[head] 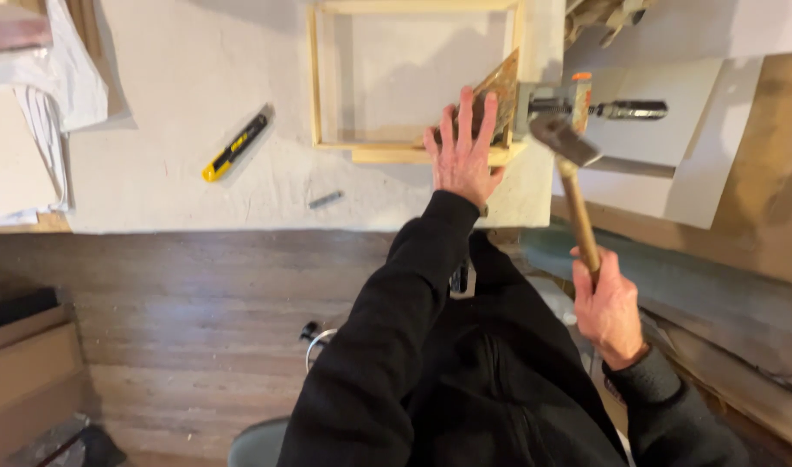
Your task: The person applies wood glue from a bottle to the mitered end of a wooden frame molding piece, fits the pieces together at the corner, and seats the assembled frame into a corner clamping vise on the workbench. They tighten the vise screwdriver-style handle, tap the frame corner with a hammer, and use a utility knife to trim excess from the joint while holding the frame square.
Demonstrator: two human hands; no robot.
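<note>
Your frame (413, 82) sits at the table's (197, 69) near edge, its right corner close to the clamp (586, 108). Your left hand (463, 156) lies flat, fingers spread, on that corner. Your right hand (608, 307) is clenched around the hammer (573, 173), head just beside the corner. A knife (234, 148) lies well to the left.

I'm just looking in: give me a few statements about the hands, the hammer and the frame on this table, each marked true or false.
1. The right hand grips a hammer by its wooden handle. True.
2. The left hand lies flat on the corner of the wooden frame. True.
3. The yellow utility knife is in the left hand. False: it lies on the table, left of the frame.
4. The hammer's head rests on the floor. False: it is up at the frame's corner.
</note>
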